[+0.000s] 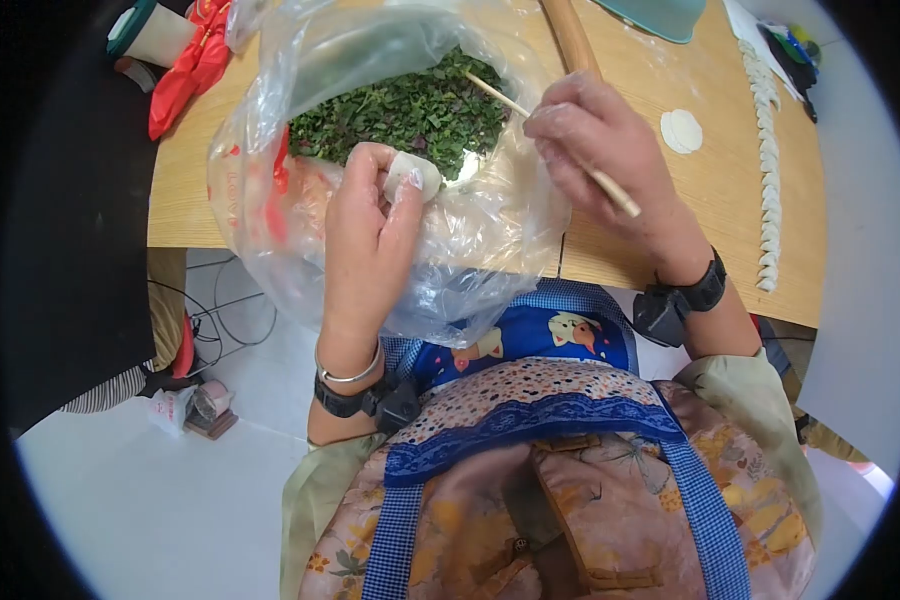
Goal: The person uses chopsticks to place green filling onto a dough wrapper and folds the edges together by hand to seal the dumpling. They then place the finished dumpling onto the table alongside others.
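In my left hand [375, 220] a round white dough wrapper [412, 176] is pinched between thumb and fingers, near the front rim of a clear plastic bag [300, 60]. Chopped green leafy filling [390, 115] fills the bag's opening. My right hand [595, 150] grips a thin wooden chopstick [495, 92], its far tip at the filling and its other end sticking out below my palm. Beyond that hand lies a wooden rolling pin [568, 35], partly hidden by the fingers.
Flat round wrappers [681, 131] lie on the wooden table [650, 270] to the right. A long row of folded dumplings [768, 180] runs along the right side. A teal basin [660, 15] stands at the back, a red plastic bag [195, 65] and a cup [155, 32] at the back left.
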The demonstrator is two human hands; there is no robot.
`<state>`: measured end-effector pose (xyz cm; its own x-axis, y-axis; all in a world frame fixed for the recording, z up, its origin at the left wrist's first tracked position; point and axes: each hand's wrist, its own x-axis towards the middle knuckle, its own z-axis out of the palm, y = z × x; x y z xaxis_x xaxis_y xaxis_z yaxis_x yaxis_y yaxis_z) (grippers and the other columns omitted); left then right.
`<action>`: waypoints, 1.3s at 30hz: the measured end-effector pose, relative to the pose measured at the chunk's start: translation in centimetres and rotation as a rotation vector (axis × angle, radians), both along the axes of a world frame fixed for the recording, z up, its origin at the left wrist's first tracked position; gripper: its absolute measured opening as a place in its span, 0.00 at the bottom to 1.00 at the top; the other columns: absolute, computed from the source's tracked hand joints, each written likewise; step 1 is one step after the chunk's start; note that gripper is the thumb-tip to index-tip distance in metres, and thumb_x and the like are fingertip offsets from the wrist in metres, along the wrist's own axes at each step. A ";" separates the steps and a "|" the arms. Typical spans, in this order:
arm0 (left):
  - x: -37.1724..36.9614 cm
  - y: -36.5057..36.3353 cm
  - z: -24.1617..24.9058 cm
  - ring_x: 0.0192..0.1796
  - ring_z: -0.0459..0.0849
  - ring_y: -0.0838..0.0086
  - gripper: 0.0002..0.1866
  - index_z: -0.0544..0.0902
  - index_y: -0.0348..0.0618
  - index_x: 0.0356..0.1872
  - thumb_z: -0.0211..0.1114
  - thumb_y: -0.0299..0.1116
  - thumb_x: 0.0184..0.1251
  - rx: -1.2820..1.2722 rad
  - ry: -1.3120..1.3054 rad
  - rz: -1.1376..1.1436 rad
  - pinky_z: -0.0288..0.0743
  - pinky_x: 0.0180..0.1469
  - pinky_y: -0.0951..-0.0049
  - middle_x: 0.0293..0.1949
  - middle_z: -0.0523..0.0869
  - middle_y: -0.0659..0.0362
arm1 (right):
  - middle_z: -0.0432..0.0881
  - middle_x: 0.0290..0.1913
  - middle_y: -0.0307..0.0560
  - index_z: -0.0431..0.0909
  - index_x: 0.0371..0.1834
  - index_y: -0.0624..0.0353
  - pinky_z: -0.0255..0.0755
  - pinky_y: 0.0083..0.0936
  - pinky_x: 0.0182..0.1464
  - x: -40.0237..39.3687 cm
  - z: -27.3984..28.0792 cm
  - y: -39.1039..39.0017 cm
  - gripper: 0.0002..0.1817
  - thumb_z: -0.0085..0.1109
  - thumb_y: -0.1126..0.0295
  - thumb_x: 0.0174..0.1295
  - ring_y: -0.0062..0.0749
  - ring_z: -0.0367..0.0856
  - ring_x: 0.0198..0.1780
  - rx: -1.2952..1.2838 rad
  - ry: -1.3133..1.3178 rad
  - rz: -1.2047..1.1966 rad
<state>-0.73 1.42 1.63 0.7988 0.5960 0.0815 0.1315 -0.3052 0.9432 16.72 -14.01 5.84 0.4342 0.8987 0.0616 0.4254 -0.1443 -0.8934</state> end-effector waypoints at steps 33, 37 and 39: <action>-0.1 1.6 3.7 0.66 0.72 0.50 0.24 0.62 0.32 0.67 0.49 0.24 0.71 -0.598 -0.716 0.230 0.71 0.66 0.57 0.63 0.72 0.40 | 0.80 0.42 0.46 0.77 0.45 0.69 0.77 0.22 0.46 -0.1 -0.3 2.6 0.11 0.52 0.71 0.70 0.27 0.82 0.42 0.505 0.337 -0.006; -0.2 1.8 3.6 0.65 0.72 0.49 0.25 0.61 0.32 0.68 0.50 0.25 0.71 -0.617 -0.709 0.233 0.72 0.65 0.57 0.64 0.71 0.40 | 0.80 0.40 0.49 0.78 0.44 0.67 0.74 0.28 0.44 0.0 -0.5 4.7 0.09 0.54 0.72 0.67 0.36 0.81 0.42 0.500 -0.121 0.096; -0.2 1.7 3.4 0.65 0.72 0.48 0.25 0.61 0.32 0.68 0.51 0.25 0.71 -0.629 -0.702 0.241 0.72 0.65 0.57 0.64 0.70 0.40 | 0.80 0.39 0.50 0.78 0.43 0.66 0.73 0.30 0.43 0.2 -0.4 4.8 0.08 0.55 0.73 0.66 0.39 0.80 0.41 0.490 -0.218 0.134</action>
<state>-0.91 3.15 4.99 0.5407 0.8348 0.1035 -0.5299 0.2425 0.8127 16.88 -9.18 5.40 0.2483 0.7888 0.5623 0.5937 0.3348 -0.7317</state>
